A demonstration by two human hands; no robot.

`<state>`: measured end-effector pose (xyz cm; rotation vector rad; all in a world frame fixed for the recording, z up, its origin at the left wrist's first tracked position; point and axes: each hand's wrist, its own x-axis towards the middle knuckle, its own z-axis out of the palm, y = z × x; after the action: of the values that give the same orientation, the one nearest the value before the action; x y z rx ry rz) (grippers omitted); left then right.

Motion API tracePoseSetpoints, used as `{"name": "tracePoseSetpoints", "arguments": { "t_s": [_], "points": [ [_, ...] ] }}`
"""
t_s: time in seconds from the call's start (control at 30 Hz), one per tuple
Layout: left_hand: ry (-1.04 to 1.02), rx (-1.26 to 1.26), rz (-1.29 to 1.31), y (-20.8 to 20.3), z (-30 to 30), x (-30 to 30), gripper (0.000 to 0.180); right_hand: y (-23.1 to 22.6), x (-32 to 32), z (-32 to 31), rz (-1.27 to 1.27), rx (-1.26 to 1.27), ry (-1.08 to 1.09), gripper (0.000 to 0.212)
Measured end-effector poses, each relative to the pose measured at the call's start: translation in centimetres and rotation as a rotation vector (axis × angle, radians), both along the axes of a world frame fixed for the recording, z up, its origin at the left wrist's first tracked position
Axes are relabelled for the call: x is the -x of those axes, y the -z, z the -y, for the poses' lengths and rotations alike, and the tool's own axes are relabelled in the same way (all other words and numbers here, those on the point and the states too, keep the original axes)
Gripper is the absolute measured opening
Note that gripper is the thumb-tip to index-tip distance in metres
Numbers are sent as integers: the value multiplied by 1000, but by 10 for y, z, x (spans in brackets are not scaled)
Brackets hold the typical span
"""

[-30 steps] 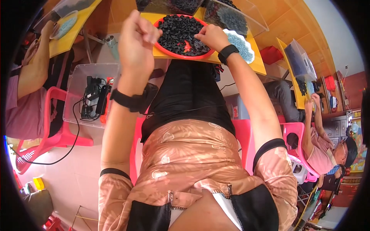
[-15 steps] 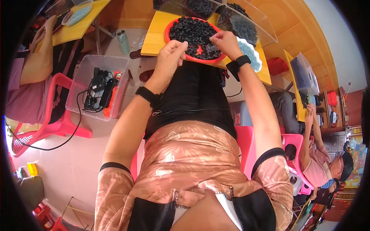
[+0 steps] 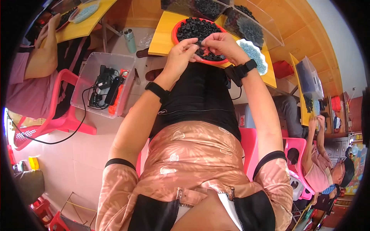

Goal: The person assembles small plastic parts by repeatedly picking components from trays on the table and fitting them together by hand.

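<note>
Over the near part of a round red tray (image 3: 175,38) both my hands come close together. Small black parts (image 3: 196,29) are heaped in the tray, and a little red object (image 3: 206,51) lies among them. My left hand (image 3: 182,56) has its thumb and fingertips pinched together. Just across from it, my right hand (image 3: 225,47) also makes a pinch, fingertips almost meeting the left ones. Whatever sits between the fingers is too small to make out against the black parts. To the right of the tray is a white scalloped dish (image 3: 264,68) of pale blue small pieces.
Behind the tray stand clear bins (image 3: 246,29) of black parts on the yellow table (image 3: 160,42). A clear plastic box (image 3: 83,77) with cables and black adapters is on the floor at left, near a green flask (image 3: 130,41). Other people sit working at both sides.
My right hand has moved left and slightly down, toward my left hand. The hands were well apart over the tray; now their fingertips nearly meet. The whole view has shifted slightly.
</note>
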<state>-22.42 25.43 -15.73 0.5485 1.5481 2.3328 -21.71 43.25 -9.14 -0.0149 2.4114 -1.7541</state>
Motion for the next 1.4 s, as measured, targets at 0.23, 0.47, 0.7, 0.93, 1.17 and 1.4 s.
{"name": "tracePoseSetpoints", "arguments": {
  "t_s": [0.23,0.47,0.7,0.93,1.17,1.4],
  "points": [
    [-43,-72,108,7,2,13,21,-2,-1,14,14,18,-55,13],
    [-10,-129,236,5,3,15,17,6,-1,5,-7,-18,28,15],
    [57,-190,316,3,3,15,17,17,0,9,-214,-152,-16,16],
    [145,-259,377,0,11,14,15,10,-11,21,-234,-189,2,14],
    [131,-182,287,-1,12,13,13,16,-20,29,-673,-412,90,14],
    [-5,-130,117,-9,8,0,16,21,-29,44,-455,-275,205,20]
  ]
}}
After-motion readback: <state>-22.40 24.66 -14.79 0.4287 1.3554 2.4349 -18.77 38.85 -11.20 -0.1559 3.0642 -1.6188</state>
